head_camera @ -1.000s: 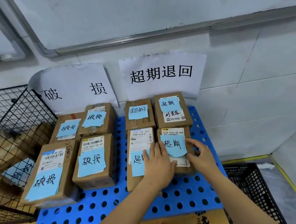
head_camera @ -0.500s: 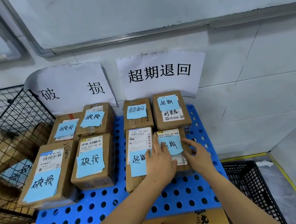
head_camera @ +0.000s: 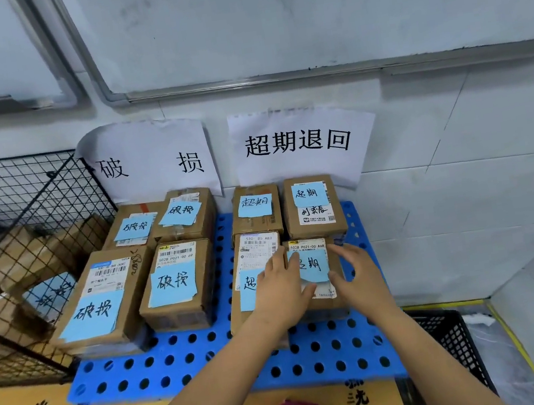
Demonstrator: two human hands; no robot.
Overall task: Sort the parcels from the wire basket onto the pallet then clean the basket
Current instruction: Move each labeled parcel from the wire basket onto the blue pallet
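Eight parcels (head_camera: 170, 282) on one blue pallet (head_camera: 193, 369), four below each of two paper signs (head_camera: 155, 156), one wire basket (head_camera: 14, 191) beside, left hand (head_camera: 281, 286) and right hand (head_camera: 359, 275) spread flat on front-right parcel (head_camera: 310, 247)

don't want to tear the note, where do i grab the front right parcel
Take the front right parcel by its right side and near end, from the front right. Those faces look free; the left neighbour and the rear parcel crowd the other two, and the blue note sits on top.
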